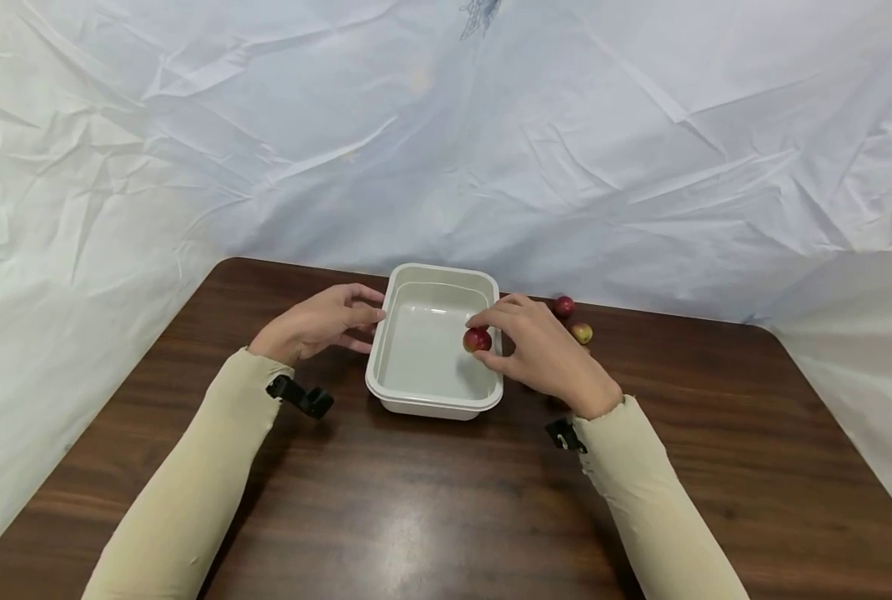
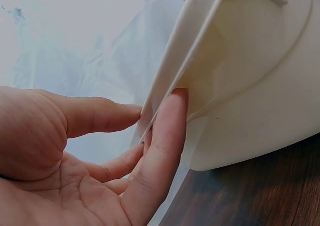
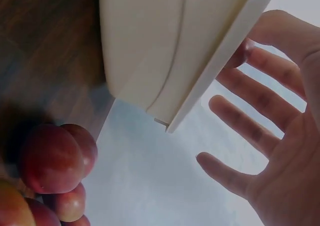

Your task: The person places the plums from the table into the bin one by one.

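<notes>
A pale rectangular plastic tub (image 1: 431, 403) stands upright on the table. At its left side my left hand (image 1: 326, 321) holds the rim, and in the left wrist view the thumb (image 2: 102, 115) lies on the rim's outer edge with a finger (image 2: 167, 131) beneath it. Over the tub's right side, my right hand (image 1: 539, 350) pinches a red plum (image 1: 476, 340) between thumb and fingers. That plum (image 3: 241, 54) is mostly hidden behind the rim in the right wrist view, where the other fingers are spread.
Several red and yellowish plums (image 3: 52, 158) lie on the dark wooden table (image 1: 416, 500) to the right of the tub, partly hidden by my right hand in the head view. White wrinkled sheeting (image 1: 446, 167) hangs behind the table and at both sides.
</notes>
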A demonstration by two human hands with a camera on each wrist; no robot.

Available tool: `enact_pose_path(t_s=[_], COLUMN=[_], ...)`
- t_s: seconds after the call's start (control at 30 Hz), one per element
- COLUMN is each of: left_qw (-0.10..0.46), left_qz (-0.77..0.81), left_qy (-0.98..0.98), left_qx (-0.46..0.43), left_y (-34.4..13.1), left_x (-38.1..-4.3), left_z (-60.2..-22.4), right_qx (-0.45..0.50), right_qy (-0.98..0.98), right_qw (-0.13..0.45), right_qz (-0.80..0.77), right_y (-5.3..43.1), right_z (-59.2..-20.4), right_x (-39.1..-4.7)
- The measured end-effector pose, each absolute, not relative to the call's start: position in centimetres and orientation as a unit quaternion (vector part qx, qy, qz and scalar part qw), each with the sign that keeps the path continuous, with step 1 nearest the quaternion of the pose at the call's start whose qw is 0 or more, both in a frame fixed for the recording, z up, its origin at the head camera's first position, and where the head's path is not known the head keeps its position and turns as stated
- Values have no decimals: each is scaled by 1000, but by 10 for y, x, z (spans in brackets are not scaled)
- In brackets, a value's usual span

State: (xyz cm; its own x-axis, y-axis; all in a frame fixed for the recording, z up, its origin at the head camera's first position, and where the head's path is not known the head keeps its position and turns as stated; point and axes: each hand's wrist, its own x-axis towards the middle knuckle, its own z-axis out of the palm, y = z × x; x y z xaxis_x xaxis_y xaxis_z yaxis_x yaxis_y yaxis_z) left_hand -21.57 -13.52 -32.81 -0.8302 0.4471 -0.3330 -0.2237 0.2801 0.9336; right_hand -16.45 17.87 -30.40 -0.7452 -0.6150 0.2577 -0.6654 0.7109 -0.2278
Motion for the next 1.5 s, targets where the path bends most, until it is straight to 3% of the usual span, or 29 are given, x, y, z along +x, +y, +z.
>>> enact_pose_path(t_s=[0.53,1.5], left_qw=[274,271], left_qz=[590,597], left_qy=[755,751], left_qx=[82,86], left_y=[-139,-144], left_x=[-211,-214], left_z=[-321,-321], right_qx=[339,261], right_qy=[-927,-940], right_qw=[66,124], right_qz=[145,179], right_y=[176,213], right_z=[-304,-291], right_x=[-167,-175])
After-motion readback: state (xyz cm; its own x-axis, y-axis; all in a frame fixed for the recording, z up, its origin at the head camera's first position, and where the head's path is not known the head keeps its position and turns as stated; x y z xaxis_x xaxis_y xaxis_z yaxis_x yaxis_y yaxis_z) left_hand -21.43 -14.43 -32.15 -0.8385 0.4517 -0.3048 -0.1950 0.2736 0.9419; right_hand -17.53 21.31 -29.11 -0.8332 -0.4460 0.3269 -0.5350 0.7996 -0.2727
